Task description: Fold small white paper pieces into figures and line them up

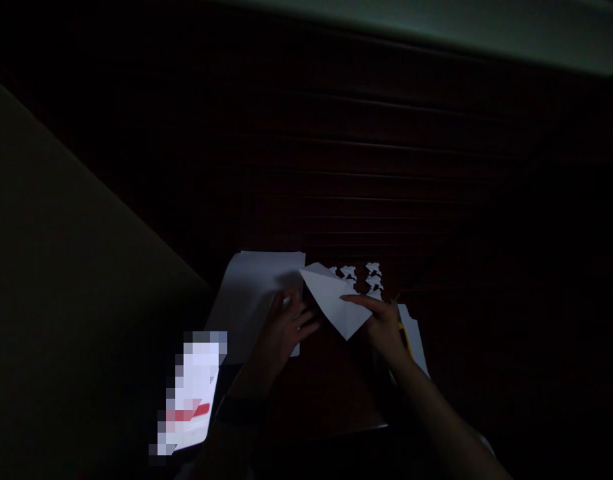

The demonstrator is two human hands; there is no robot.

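My right hand [383, 327] pinches a folded sheet of white paper [336, 297] along its right side, holding it above the dark table [331, 393]. The paper has a pointed corner at the left and another at the bottom. To its left, my left hand [289, 327] is apart from the folded paper, its fingers spread over the edge of a stack of white paper [261, 277]. Beyond the folded sheet sit several small folded paper figures [373, 281], partly hidden by it.
A lit phone screen [199, 393], partly blurred, stands at the lower left. Right of my right hand lie more white paper [412, 330] and a yellow-edged object [405, 339], partly covered. Dark slatted wood [336, 140] rises behind the table. The room is dim.
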